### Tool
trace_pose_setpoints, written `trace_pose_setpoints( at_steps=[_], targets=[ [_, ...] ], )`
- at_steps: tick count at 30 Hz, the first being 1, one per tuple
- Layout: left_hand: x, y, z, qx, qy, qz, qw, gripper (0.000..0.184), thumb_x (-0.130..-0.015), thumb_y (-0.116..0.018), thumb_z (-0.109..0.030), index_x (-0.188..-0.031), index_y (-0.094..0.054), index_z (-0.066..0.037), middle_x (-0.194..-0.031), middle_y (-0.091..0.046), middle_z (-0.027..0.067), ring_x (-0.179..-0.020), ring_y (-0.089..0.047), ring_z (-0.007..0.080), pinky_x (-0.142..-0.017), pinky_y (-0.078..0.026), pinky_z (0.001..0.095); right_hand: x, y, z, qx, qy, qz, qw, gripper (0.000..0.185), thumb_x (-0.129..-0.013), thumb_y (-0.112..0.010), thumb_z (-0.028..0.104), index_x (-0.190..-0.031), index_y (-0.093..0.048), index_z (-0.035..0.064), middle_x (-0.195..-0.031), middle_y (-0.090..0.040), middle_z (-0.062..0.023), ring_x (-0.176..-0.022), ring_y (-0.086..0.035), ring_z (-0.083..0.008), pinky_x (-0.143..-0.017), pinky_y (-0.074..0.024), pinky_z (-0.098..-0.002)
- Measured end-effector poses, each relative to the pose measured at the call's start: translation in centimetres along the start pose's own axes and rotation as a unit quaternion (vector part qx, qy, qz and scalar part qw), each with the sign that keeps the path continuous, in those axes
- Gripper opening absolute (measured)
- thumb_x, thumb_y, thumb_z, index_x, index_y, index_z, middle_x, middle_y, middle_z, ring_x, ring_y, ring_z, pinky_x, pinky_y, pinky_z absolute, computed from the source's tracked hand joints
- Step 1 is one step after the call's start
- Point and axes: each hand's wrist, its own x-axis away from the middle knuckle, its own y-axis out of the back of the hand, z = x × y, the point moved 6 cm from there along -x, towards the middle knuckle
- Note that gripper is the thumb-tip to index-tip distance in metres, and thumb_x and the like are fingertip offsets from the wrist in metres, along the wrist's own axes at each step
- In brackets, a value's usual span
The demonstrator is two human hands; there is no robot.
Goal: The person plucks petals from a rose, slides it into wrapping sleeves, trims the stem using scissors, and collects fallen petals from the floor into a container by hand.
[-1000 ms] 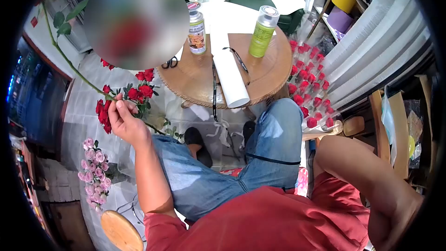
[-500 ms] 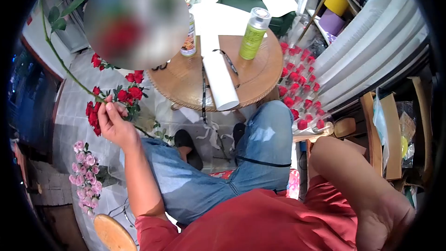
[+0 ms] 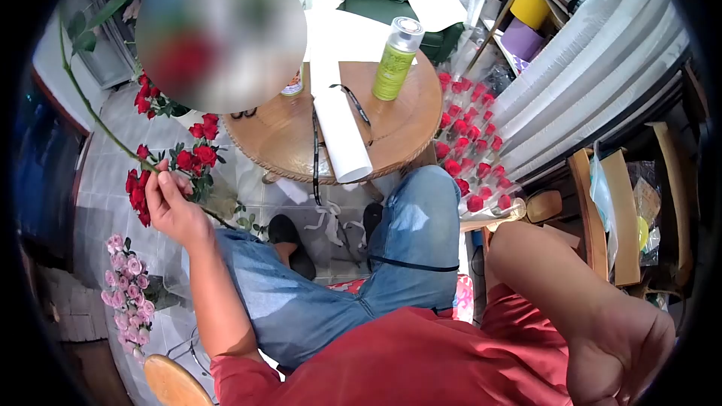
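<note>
At the left, my left hand (image 3: 177,207) pinches a long green rose stem (image 3: 101,124) between thumb and fingers. Leaves grow on the stem's upper part, and its lower part runs down towards my knee. Beside and behind this hand are red roses (image 3: 204,155) with dark leaves. My right arm is bent at the lower right; only the palm side of my right hand (image 3: 620,353) shows near the edge, its fingers hidden from view. A roll of white paper (image 3: 342,135) lies on the round wooden table (image 3: 398,131), with a black strap around it.
A green spray can (image 3: 395,60) stands on the table. Wrapped red roses (image 3: 474,143) are right of it, near a white curtain (image 3: 571,75). Pink roses (image 3: 128,293) and a wooden stool (image 3: 174,380) are at the lower left. A blurred disc covers the upper left.
The view has shifted, so the table and flowers appear further left. My left hand keeps its hold on the stem. More of my right palm shows.
</note>
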Motion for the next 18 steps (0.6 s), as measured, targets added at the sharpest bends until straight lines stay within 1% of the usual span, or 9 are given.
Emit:
trace_pose_setpoints(
  at_steps=[4,6,9,11,13,15,16,18],
  targets=[
    [0.0,0.3,0.0,0.0,-0.003,0.004,1.0,0.024,-0.103,-0.053,-0.014,-0.114,-0.062,0.006,-0.076,-0.054,0.0016,-0.068,-0.046,0.0079,-0.061,-0.038,0.0228,0.2,-0.2,-0.1,-0.045,0.024,-0.021,0.998,0.023,-0.102,-0.055,0.022,-0.118,-0.066,0.0119,-0.114,-0.069,-0.0007,-0.111,-0.062,-0.0073,-0.088,-0.0523,-0.0259],
    [0.1,0.1,-0.3,-0.005,-0.013,0.008,1.0,0.024,-0.103,-0.053,-0.014,-0.114,-0.062,0.005,-0.076,-0.053,0.0014,-0.068,-0.046,0.0078,-0.061,-0.038,0.0227,0.1,-0.2,0.3,0.037,0.053,-0.029,0.997,0.024,-0.102,-0.054,0.022,-0.121,-0.066,0.0128,-0.115,-0.069,0.0012,-0.11,-0.062,-0.0074,-0.088,-0.0523,-0.0261],
    [0.1,0.2,0.0,0.005,-0.016,0.011,1.0,0.023,-0.103,-0.054,-0.014,-0.114,-0.062,0.005,-0.077,-0.053,0.0016,-0.067,-0.046,0.0077,-0.06,-0.038,0.0226,0.4,-0.2,0.3,0.007,0.024,-0.05,0.998,0.026,-0.102,-0.054,0.022,-0.123,-0.065,0.0133,-0.118,-0.068,0.0027,-0.111,-0.062,-0.0089,-0.087,-0.0525,-0.0262],
    [0.1,0.3,0.1,0.006,-0.016,0.014,1.0,0.023,-0.103,-0.054,-0.013,-0.114,-0.062,0.005,-0.077,-0.054,0.0017,-0.067,-0.046,0.0076,-0.06,-0.038,0.0225,0.5,0.0,0.4,-0.001,0.029,-0.069,0.997,0.026,-0.102,-0.053,0.021,-0.124,-0.065,0.0131,-0.119,-0.068,0.0033,-0.111,-0.062,-0.0107,-0.086,-0.0527,-0.0261],
    [0.0,0.2,0.1,0.01,-0.017,0.021,1.0,0.023,-0.103,-0.054,-0.013,-0.114,-0.062,0.005,-0.078,-0.054,0.0018,-0.067,-0.046,0.0075,-0.06,-0.038,0.0224,0.6,-0.1,0.5,-0.016,0.048,-0.093,0.994,0.025,-0.102,-0.052,0.018,-0.123,-0.066,0.0119,-0.121,-0.067,0.0004,-0.11,-0.062,-0.0132,-0.084,-0.0529,-0.0263],
    [0.1,0.3,0.2,-0.004,-0.018,0.007,1.0,0.023,-0.103,-0.054,-0.014,-0.114,-0.062,0.005,-0.079,-0.056,0.0022,-0.068,-0.046,0.0071,-0.059,-0.038,0.0223,0.8,-1.2,0.4,-0.024,0.056,-0.094,0.994,0.025,-0.102,-0.051,0.016,-0.122,-0.066,0.0109,-0.123,-0.066,-0.001,-0.109,-0.062,-0.0143,-0.084,-0.0531,-0.0267],
    [0.1,0.4,0.3,-0.006,-0.012,-0.018,1.0,0.023,-0.103,-0.055,-0.014,-0.114,-0.062,0.004,-0.081,-0.058,0.0029,-0.068,-0.047,0.007,-0.059,-0.038,0.0223,0.9,-1.5,0.4,-0.033,0.06,-0.095,0.993,0.026,-0.102,-0.05,0.014,-0.121,-0.066,0.01,-0.124,-0.065,-0.0024,-0.108,-0.062,-0.0154,-0.083,-0.0533,-0.027],
    [0.0,0.7,0.5,-0.003,-0.013,-0.006,1.0,0.022,-0.103,-0.055,-0.014,-0.113,-0.062,0.004,-0.083,-0.059,0.0034,-0.068,-0.047,0.0071,-0.059,-0.038,0.0224,1.0,-1.7,0.5,-0.015,0.062,-0.092,0.994,0.026,-0.102,-0.048,0.013,-0.12,-0.066,0.009,-0.125,-0.065,-0.0032,-0.108,-0.062,-0.0153,-0.083,-0.0533,-0.0268]
  ],
)
